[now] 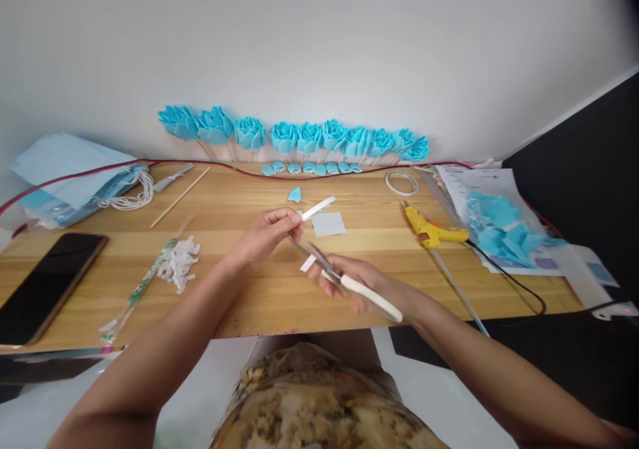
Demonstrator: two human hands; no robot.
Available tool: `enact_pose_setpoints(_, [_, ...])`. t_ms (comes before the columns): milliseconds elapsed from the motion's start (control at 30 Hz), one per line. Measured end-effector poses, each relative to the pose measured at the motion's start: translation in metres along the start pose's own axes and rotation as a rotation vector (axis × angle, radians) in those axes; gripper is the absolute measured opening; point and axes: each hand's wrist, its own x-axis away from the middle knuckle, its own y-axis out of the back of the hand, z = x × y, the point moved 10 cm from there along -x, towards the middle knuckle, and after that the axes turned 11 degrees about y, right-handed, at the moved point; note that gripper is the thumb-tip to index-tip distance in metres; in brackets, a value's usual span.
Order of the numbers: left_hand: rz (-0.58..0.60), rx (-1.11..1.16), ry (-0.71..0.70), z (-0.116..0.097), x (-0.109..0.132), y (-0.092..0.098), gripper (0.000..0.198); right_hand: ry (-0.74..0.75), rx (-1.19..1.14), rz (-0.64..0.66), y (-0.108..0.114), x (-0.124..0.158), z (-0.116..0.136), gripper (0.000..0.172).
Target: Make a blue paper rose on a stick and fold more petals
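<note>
Between the thumb and fingers of my left hand is a narrow white strip, its free end pointing up and right. My right hand grips white-handled scissors, their blades parted and aimed toward the left hand. A short white piece shows near the right fingertips, by the blades; whether it is held or lies on the table I cannot tell. Just beyond the hands, a white rectangle lies on the wooden table. Behind it sits a single blue petal.
Blue flowers on sticks lean along the wall, with a row of blue petals before them. Right: a yellow glue gun, a tape roll, bagged blue pieces. Left: a phone, white scraps, a wooden stick.
</note>
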Motion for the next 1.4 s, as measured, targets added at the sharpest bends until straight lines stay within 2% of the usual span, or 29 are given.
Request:
enact_pose_setpoints(133, [0.064, 0.094, 0.002, 0.002, -0.001, -0.004, 0.047, 0.038, -0.031, -0.044, 0.019, 0.007, -0.006, 0.075])
enact_pose_setpoints(300, [0.141, 0.08, 0.006, 0.005, -0.001, -0.009, 0.051, 0.131, -0.049, 0.014, 0.018, 0.009, 0.0, 0.07])
enact_pose_setpoints(433, [0.184, 0.064, 0.018, 0.006, 0.001, -0.013, 0.051, 0.121, -0.05, 0.031, 0.017, 0.008, -0.001, 0.07])
enact_pose_setpoints(733, [0.294, -0.181, -0.006, 0.003, 0.011, -0.028, 0.048, 0.116, -0.098, 0.016, 0.017, -0.002, 0.008, 0.065])
enact_pose_setpoints(1067, [0.284, -0.223, -0.005, -0.001, 0.011, -0.028, 0.05, 0.09, -0.199, -0.047, 0.019, -0.003, 0.003, 0.058])
enact_pose_setpoints(1233, [0.296, -0.15, -0.019, 0.0, 0.012, -0.027, 0.042, 0.087, -0.266, -0.105, 0.021, 0.0, 0.002, 0.058])
enact_pose_setpoints(1400, [0.281, 0.004, -0.015, 0.002, 0.009, -0.022, 0.032, 0.116, -0.256, -0.105, 0.023, 0.003, 0.005, 0.059])
